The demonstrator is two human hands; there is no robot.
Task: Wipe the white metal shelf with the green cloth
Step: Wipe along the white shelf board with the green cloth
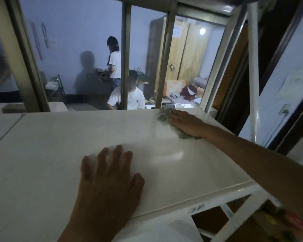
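While the left hand [107, 179] lies flat, right fingers [177, 116] press the green cloth [181, 134] diagonally onto the shelf [59, 154].

One green cloth [164, 116] under the right hand [185, 123]; one white shelf [59, 145] beneath two hands; two people beyond the cloth.

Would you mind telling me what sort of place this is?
Probably a lived-in home: a glass window looks into a room with a wooden wardrobe and a cluttered orange sofa.
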